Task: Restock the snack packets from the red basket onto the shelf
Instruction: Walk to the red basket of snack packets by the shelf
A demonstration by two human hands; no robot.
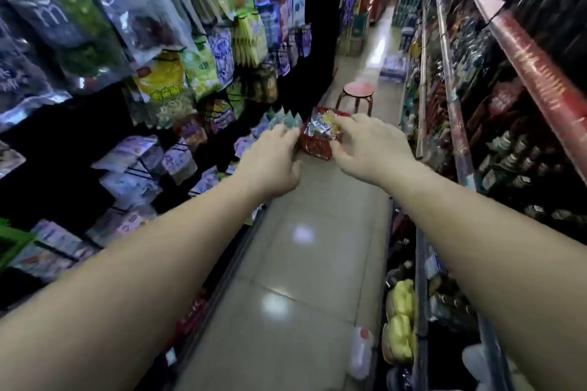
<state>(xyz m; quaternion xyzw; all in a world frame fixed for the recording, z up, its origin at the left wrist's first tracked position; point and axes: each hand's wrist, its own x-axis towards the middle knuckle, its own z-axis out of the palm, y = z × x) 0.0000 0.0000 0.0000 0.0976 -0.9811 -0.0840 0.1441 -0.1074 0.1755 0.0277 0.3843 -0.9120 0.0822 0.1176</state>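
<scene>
Near the middle of the frame, both bare arms stretch forward down the aisle toward a small red wire basket (317, 144) on the pale tiled floor (305, 263). Shiny silver and yellow snack packets (324, 125) fill it. His left hand (274, 162) hovers with curled, loosely parted fingers at the basket's left edge, holding nothing that I can see. His right hand (365, 144) reaches the basket's right rim, thumb and fingers spread around it; whether they press it is unclear. Behind stands a round red stool (359, 90). Hanging packets crowd the dark shelf rack (178, 79) at left.
</scene>
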